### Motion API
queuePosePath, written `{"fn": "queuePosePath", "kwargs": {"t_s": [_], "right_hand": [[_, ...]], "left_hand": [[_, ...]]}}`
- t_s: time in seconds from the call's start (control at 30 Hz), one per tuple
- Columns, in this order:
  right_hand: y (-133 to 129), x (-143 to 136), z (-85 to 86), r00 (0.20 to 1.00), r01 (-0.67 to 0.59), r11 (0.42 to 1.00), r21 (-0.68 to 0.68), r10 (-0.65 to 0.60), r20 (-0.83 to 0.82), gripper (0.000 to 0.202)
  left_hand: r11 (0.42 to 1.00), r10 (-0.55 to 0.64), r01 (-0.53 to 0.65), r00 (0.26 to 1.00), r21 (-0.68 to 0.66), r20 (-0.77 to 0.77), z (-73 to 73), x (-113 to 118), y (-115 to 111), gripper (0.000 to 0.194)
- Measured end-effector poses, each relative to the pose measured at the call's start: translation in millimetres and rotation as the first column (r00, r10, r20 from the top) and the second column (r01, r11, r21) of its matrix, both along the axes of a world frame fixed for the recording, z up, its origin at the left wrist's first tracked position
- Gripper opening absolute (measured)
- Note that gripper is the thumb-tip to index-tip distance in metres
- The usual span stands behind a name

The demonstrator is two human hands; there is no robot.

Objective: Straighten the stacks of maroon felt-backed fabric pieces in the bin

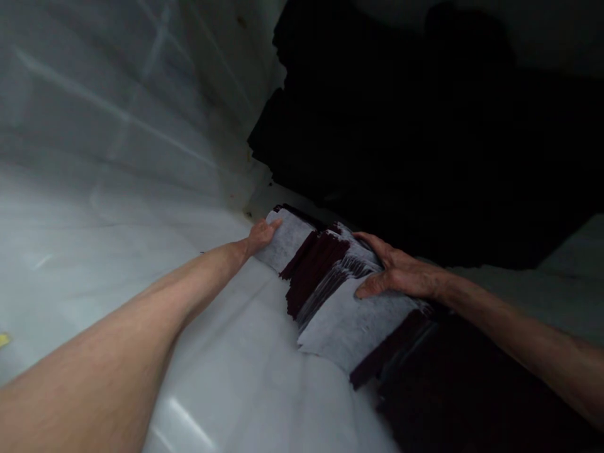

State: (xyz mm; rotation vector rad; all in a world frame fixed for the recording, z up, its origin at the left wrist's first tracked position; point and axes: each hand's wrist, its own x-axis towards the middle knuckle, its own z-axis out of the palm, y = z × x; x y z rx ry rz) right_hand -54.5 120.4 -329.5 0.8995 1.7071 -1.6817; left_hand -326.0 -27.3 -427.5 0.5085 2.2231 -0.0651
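A slumped row of thin flat pieces, dark maroon on one side and pale grey on the other (pixel 325 277), lies across a white plastic-covered surface (pixel 198 352). My left hand (pixel 262 236) reaches far out and rests on the far grey piece at the row's end. My right hand (pixel 394 274) lies palm down on the near part of the row, fingers spread over the fanned edges and a large grey piece (pixel 349 327). Neither hand is closed around anything.
White plastic sheeting (pixel 123 113) rises as a wall at the left and back. A big pile of black material (pixel 425 126) fills the upper right. More dark stacked pieces (pixel 453 390) lie at the lower right.
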Motion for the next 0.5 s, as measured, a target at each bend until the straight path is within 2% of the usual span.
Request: {"fn": "queuePosePath", "kwargs": {"t_s": [0.1,0.2,0.33,0.4,0.5], "right_hand": [[0,-3,5.9,0.999,-0.048,0.998,0.037,0.048,-0.001,0.113],[1,-6,8.8,0.996,-0.09,0.994,0.068,0.09,0.008,0.115],[4,-8,9.4,0.987,-0.157,0.985,0.074,0.156,0.029,0.119],[4,-10,10.8,0.981,-0.195,0.978,0.073,0.193,0.034,0.121],[5,-13,15.3,0.975,-0.222,0.971,0.092,0.219,0.04,0.118]], "left_hand": [[0.999,-0.005,0.003,0.999,-0.042,-0.047,-0.1,5,3,0.049],[0.997,-0.065,0.058,0.988,-0.054,-0.137,13.3,7,9,0.056],[0.97,-0.227,0.24,0.954,0.048,-0.197,49.2,10,24,0.063],[0.941,-0.31,0.323,0.942,0.104,-0.129,71.1,17,30,0.063],[0.902,-0.416,0.398,0.905,0.168,0.086,108.7,38,26,0.067]]}}
